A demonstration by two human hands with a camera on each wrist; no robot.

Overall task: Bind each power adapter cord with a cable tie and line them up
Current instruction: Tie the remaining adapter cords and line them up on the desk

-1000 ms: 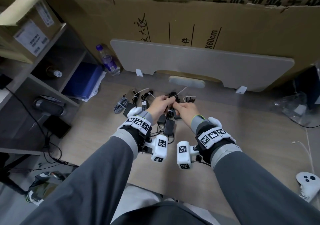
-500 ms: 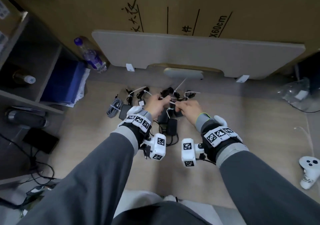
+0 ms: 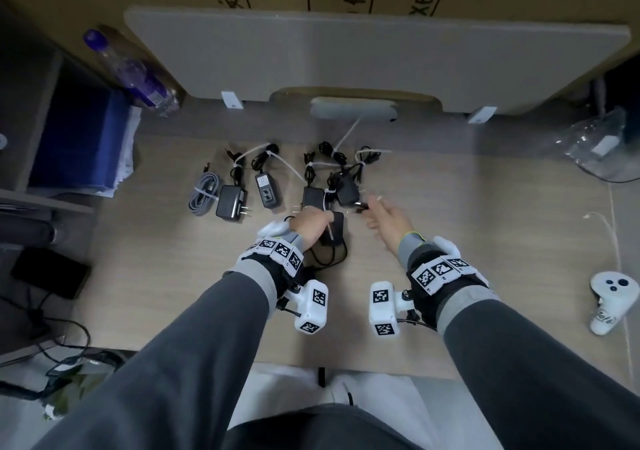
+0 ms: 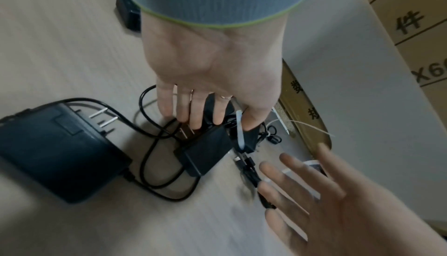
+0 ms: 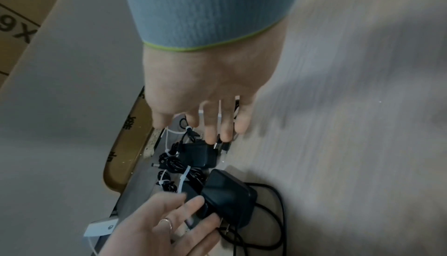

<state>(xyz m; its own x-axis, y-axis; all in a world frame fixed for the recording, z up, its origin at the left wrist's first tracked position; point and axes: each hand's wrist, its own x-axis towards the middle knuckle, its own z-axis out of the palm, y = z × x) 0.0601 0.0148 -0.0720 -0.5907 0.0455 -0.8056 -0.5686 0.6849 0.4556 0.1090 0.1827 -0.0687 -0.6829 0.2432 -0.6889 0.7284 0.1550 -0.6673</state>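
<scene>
Several black power adapters lie in a row on the wooden desk [image 3: 156, 276], cords bound with white ties. My left hand [image 3: 311, 219] [image 4: 225, 124] holds one tied adapter [image 3: 313, 197] [image 4: 205, 149] against the desk, fingers over its prongs and thumb beside the white tie [image 4: 239, 132]. Just nearer lies a larger adapter [image 3: 335, 224] [image 4: 55, 151] with a loose, untied cord [image 3: 329, 259]. My right hand [image 3: 377, 212] [image 5: 212, 130] hovers open with fingers spread, fingertips just above another tied adapter [image 3: 346, 190] [image 5: 200, 155], holding nothing.
A bound grey cable [image 3: 202, 197] and two more adapters [image 3: 228, 202] [image 3: 266, 190] sit at the row's left. A grey board [image 3: 346, 55] leans behind, with a water bottle [image 3: 131, 72] at back left. A plastic bag [image 3: 595, 145] and a white controller [image 3: 609, 300] lie on the right.
Both hands were pulling a tie tight on a lifted cord. The right hand has let go and opened; the left hand has lowered the adapter to the desk. The camera tilted down.
</scene>
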